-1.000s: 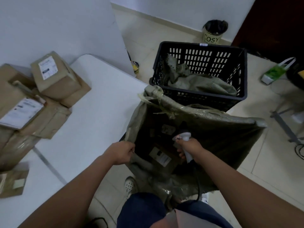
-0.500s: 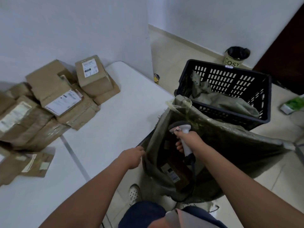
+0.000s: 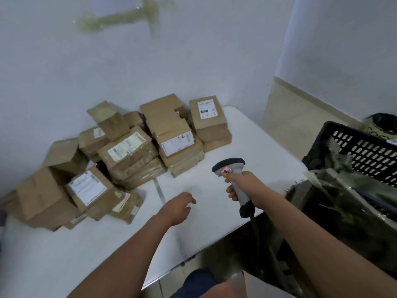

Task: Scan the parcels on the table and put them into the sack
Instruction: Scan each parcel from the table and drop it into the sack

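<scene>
Several brown cardboard parcels [image 3: 133, 151] with white labels are heaped at the back left of the white table [image 3: 247, 143]. My right hand [image 3: 241, 183] grips a grey handheld scanner [image 3: 233, 168] over the table, its head pointing toward the pile. My left hand [image 3: 179, 205] hovers over the bare tabletop, empty, fingers loosely spread, short of the nearest parcel [image 3: 126, 206]. The olive-green sack [image 3: 335, 190] hangs open beside the table's right edge.
A black plastic crate [image 3: 363, 151] holding more green sacking stands on the floor behind the sack. A dark-lined bin [image 3: 384, 123] is by the far wall. The scanner's cable [image 3: 255, 226] drops past the table edge. White walls close in behind the parcels.
My left hand has let go of the sack's rim and reached over the table. My right hand has lifted the scanner out of the sack. My view has swung left onto the parcels.
</scene>
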